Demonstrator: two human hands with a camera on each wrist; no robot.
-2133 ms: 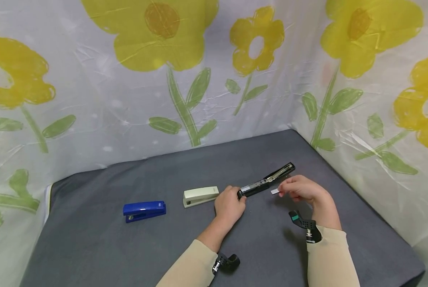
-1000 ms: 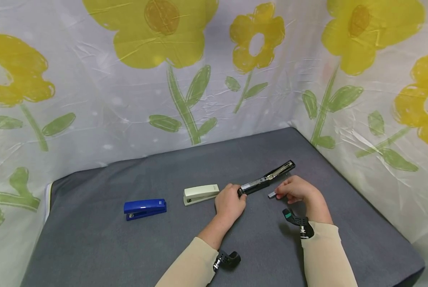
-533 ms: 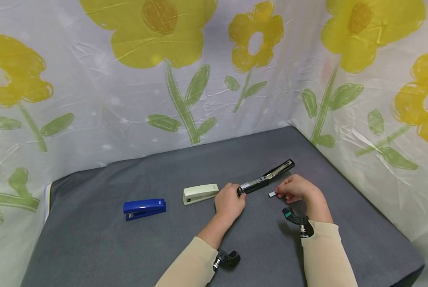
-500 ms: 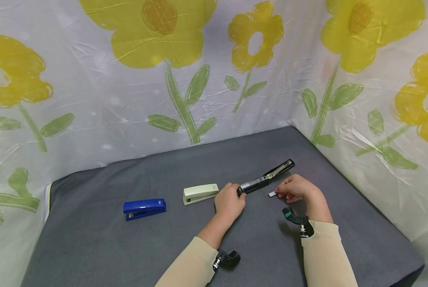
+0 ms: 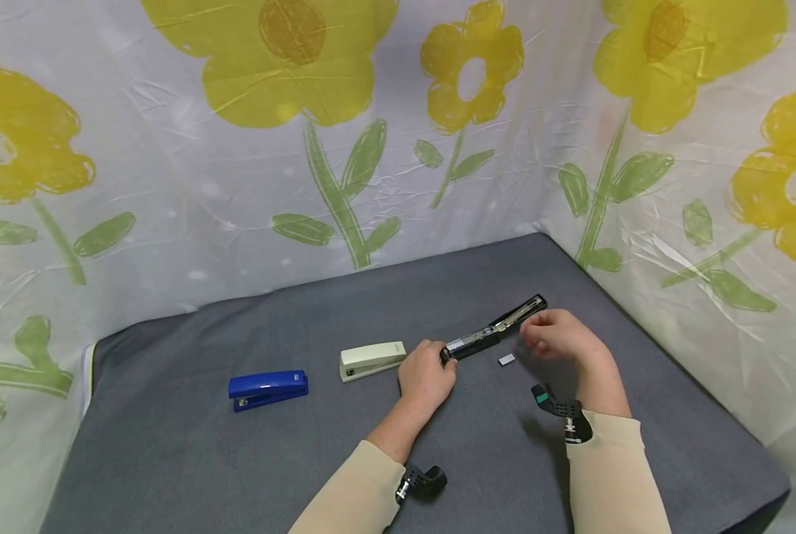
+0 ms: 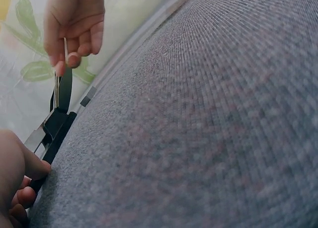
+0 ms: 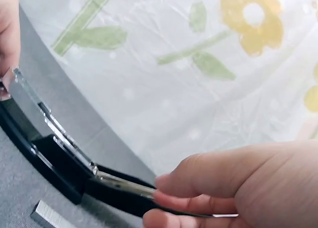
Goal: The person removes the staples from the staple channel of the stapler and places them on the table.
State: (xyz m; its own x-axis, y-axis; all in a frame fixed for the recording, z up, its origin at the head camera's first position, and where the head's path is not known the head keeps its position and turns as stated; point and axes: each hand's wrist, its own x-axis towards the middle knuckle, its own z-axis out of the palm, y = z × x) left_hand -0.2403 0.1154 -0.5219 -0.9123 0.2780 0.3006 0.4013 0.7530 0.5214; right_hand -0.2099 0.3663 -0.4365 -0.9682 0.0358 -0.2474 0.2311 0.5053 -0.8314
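A black stapler [image 5: 481, 341] lies unfolded on the dark grey table, its metal staple channel exposed and its lid swung back to the right. My left hand [image 5: 427, 376] grips its near end, with thumb and fingers on the black base in the left wrist view. A small silver block of staples [image 5: 507, 360] rests on the cloth just below the stapler. My right hand [image 5: 559, 337] hovers beside the stapler's lid, fingers loosely bent and apart from the staples. In the right wrist view its fingertips [image 7: 164, 183] overlap the lid.
A cream stapler [image 5: 371, 360] sits just left of my left hand. Farther left is a blue stapler [image 5: 268, 389]. A flower-printed curtain [image 5: 237, 185] borders the table's back and right side.
My right hand has let go of the staple block, leaving it on the table, and has risen up and right toward the stapler's lid. My left hand stays on the black stapler.
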